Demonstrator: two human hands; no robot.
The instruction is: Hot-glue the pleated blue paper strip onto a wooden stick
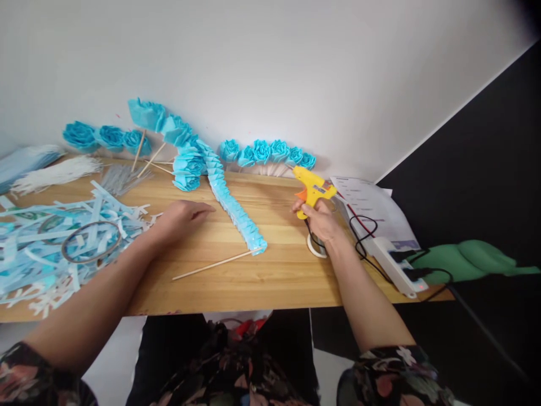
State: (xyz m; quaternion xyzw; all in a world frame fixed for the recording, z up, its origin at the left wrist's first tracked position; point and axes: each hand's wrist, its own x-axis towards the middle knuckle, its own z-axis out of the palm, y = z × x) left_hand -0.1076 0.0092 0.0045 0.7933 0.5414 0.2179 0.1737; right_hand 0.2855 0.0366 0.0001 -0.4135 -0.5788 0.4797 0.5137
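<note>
My right hand (322,221) is wrapped round the handle of a yellow glue gun (313,186), held above the table's right part with its nozzle towards the upper left. My left hand (183,220) rests on the wooden table, its fingers drawn together and pointing right; whether anything is between them cannot be seen. Between my hands a long strip of folded blue paper (232,206) runs down from the blue flowers at the back. A thin wooden stick (215,267) lies with its right end touching the strip's lower end.
Blue paper flowers (262,151) on sticks line the wall. Shredded paper strips (46,242) with a ring (91,242) lie left, near white bundles (59,172). Right are a tape roll (315,248), printed sheets (376,208), black cable, a power strip (395,265) and a green object (469,262).
</note>
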